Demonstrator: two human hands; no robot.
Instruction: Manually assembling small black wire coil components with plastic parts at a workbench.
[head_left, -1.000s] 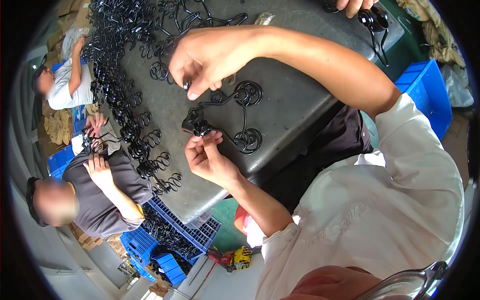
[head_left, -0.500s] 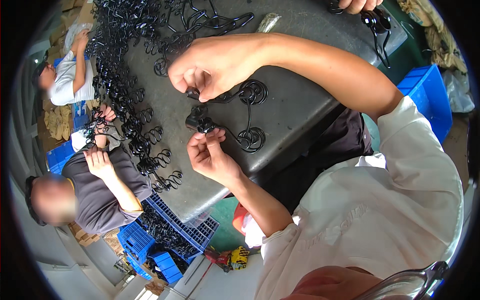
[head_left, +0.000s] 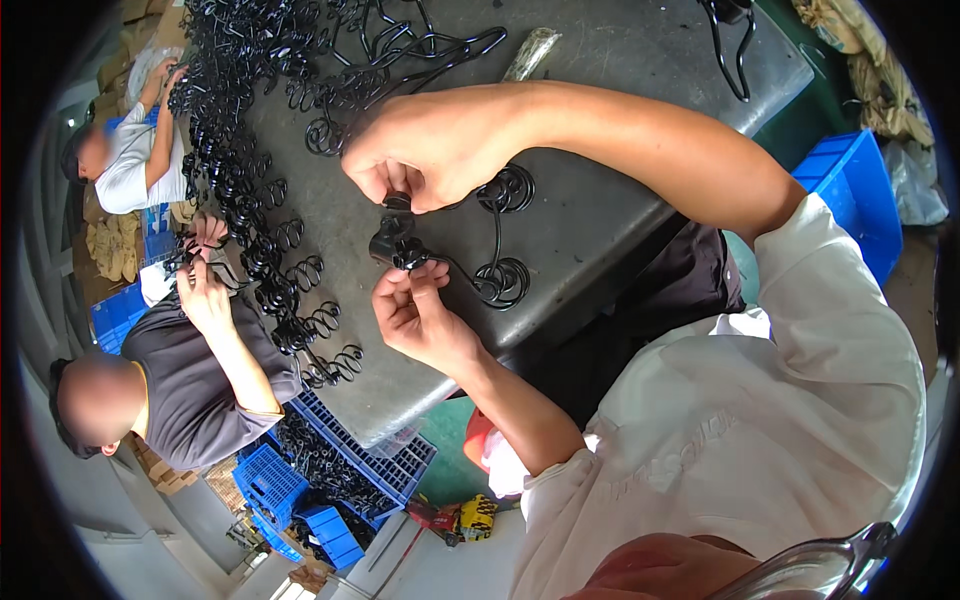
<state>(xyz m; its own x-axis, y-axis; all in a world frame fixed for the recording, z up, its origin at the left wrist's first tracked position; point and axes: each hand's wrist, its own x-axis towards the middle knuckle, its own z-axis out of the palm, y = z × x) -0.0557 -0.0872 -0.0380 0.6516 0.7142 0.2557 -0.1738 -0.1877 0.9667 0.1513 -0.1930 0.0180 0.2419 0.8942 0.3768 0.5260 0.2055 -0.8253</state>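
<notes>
My left hand [head_left: 425,318] pinches a black tubular fitting [head_left: 393,243] at one end of a bent black wire spring. That spring's coil [head_left: 500,284] rests over the dark tabletop near its front edge. Just above, my right hand [head_left: 430,150] is closed on a small black cylindrical cap [head_left: 398,201], its fingertips and thumb around it. The cap is close to the fitting; whether they touch I cannot tell. A second coil [head_left: 508,188], joined by wire to the first, lies beside my right wrist, partly covered by the hand.
Tangled black wire springs [head_left: 255,90] heap along the table's far left side. A clear plastic strip [head_left: 532,52] lies beyond my right forearm. Another wire piece [head_left: 735,60] is at upper right. Two co-workers sit at left. Blue crates [head_left: 350,450] and a blue bin [head_left: 850,200] stand beside the table.
My right hand has brought the cap slightly down toward the fitting, while my left hand has barely moved. At upper right, another person's hand has left the view and the wire piece there has shifted.
</notes>
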